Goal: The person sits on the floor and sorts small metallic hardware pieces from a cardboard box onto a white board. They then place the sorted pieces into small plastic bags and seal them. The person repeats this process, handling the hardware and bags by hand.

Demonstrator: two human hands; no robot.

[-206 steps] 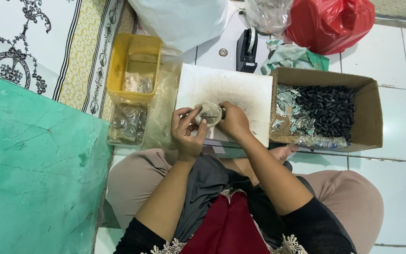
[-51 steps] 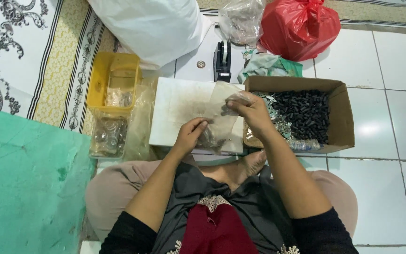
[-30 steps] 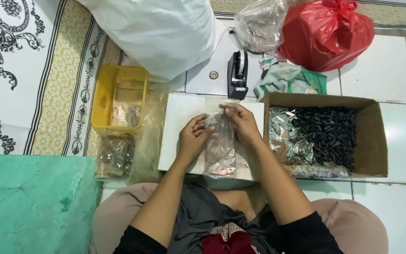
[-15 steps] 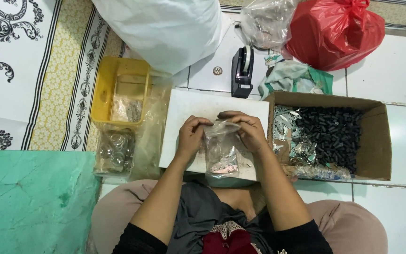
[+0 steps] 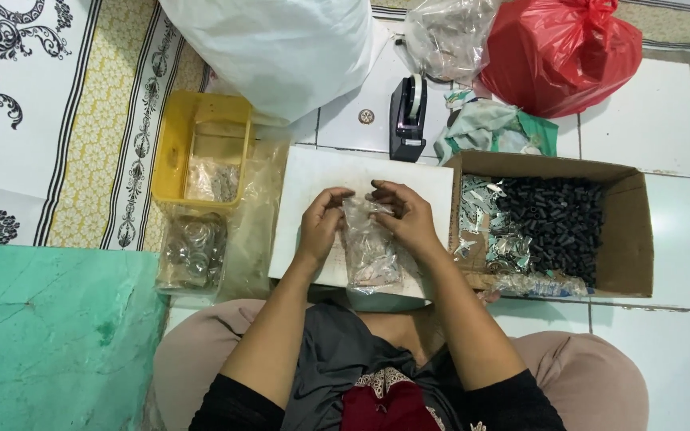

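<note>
Together, left hand [image 5: 321,227] and right hand [image 5: 406,219] pinch the clear plastic bag [image 5: 369,254] between them.

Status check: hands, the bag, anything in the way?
Left hand and right hand both pinch clear bag at its top. Bag hangs over white board. Nothing in the way.

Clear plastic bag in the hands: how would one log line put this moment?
left hand: grips clear plastic bag top | right hand: grips same top | bag: hangs over white board | cardboard box: beside right hand
</note>
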